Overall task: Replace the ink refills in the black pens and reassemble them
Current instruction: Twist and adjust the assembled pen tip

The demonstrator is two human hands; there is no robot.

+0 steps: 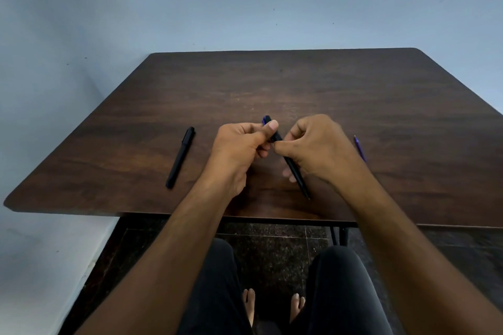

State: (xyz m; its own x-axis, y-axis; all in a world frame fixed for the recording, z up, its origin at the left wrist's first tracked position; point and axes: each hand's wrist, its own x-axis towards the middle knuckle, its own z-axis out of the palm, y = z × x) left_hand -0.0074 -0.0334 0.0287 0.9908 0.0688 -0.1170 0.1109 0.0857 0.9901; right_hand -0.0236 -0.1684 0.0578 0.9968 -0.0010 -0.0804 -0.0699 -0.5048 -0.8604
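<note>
Bare forearms (168, 239), black trousers (215, 294), bare feet (249, 304)

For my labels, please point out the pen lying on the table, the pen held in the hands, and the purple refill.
Lying pen (180, 158): head view, mid-barrel.
Held pen (296, 174): head view, lower barrel below the hands.
Purple refill (357, 142): head view, far end.
</note>
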